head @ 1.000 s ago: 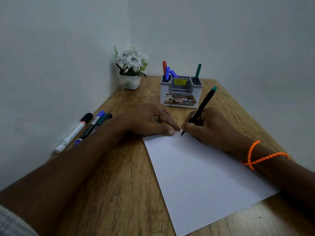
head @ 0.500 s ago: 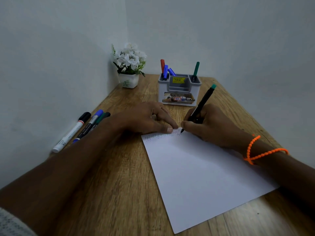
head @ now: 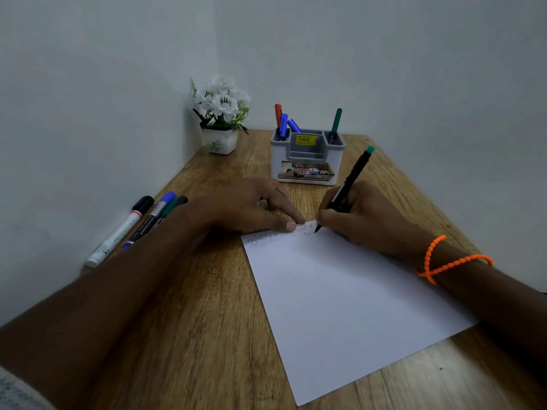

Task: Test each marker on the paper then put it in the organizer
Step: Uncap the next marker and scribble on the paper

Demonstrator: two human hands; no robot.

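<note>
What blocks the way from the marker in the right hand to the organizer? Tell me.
Nothing visible blocks it. The marker in the right hand has its tip on the paper; only bare table lies between it and the organizer. The organizer's right compartment holds one green marker and appears to have room.

Matt wood-grain table (head: 207, 306); smooth white paper (head: 340, 306); grey plastic organizer (head: 307, 155).

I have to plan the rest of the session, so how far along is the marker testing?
Done: four markers stand in the organizer: one red, two blue, one green. In hand: the right hand writes with a teal-ended marker on the paper while the left hand presses it flat. Left: three markers lie by the wall.
</note>
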